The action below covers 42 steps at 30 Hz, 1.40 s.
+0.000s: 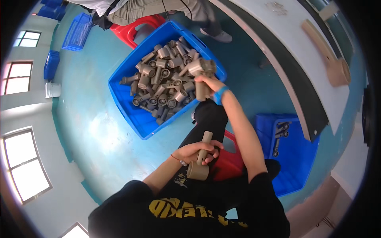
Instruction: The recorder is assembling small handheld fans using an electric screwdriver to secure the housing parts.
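The left hand (202, 152) holds one tan plastic housing (197, 170) above the person's lap. Its fingers are curled around the tubular handle, whose bare end points up and away; the wide cylindrical head hangs below the grip. A red bracelet (178, 160) circles that wrist.

The right hand (209, 82), wearing a blue wristband (220, 95), reaches out to the large blue bin (137, 121), over the near-right edge close to the right corner. Its fingers are bent around a blurred tan cluster (198, 67) with a round head and a handle; I cannot tell how many pieces it contains or how tightly the fingers close.

Inside the large bin, similar housings lie heaped at mixed angles, bare blue floor showing toward the near corner. A second blue bin (293, 164) stands at the right, beside the near end of a white table (291, 27), with a few darker pieces (276, 144) near its far-left corner. Another tan piece (323, 47) lies along the table's right edge. Beyond the large bin's far-left edge are a red stool (124, 33) and a co-worker's tan trousers (154, 12).
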Tool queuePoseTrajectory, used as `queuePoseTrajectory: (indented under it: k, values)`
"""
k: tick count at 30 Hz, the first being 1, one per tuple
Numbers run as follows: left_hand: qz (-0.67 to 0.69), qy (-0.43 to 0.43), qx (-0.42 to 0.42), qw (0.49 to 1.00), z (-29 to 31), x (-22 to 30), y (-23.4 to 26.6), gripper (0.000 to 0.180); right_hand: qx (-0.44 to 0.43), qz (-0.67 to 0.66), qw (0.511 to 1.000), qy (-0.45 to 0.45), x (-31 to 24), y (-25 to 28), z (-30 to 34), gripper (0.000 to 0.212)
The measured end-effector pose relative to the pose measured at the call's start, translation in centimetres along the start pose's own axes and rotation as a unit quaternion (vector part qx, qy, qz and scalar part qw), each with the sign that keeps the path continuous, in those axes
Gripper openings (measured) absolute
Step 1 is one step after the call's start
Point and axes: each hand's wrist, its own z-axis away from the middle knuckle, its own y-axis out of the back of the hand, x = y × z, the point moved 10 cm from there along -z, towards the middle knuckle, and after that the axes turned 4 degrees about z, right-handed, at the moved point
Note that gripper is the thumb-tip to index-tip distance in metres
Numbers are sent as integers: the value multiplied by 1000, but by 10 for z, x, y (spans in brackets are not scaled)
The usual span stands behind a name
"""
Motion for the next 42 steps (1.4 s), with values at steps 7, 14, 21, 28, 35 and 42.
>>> queuePoseTrajectory:
  k: [7, 14, 21, 28, 35, 42]
  values:
    - [169, 21, -139, 976, 26, 3, 6, 52, 45, 24, 993, -106, 78, -31, -161, 51]
    - [247, 49, -210, 945, 38, 9, 32, 53, 85, 291, 950, 75, 61, -2, -120, 67]
    - [286, -5, -231, 930, 25, 26, 12, 59, 90, 122, 964, 220, 38, 139, 205, 46]
    - [196, 11, -123, 973, -4, 18, 0, 57, 652, 10, 751, -108, 356, 392, 393, 36]
    - [43, 37, 76, 996, -8, 9, 3, 57, 619, 336, 659, -264, 498, 495, 330, 52]
    - [79, 65, 78, 992, -27, 8, -4, 59, 561, 323, 693, -317, 551, 505, 296, 40]
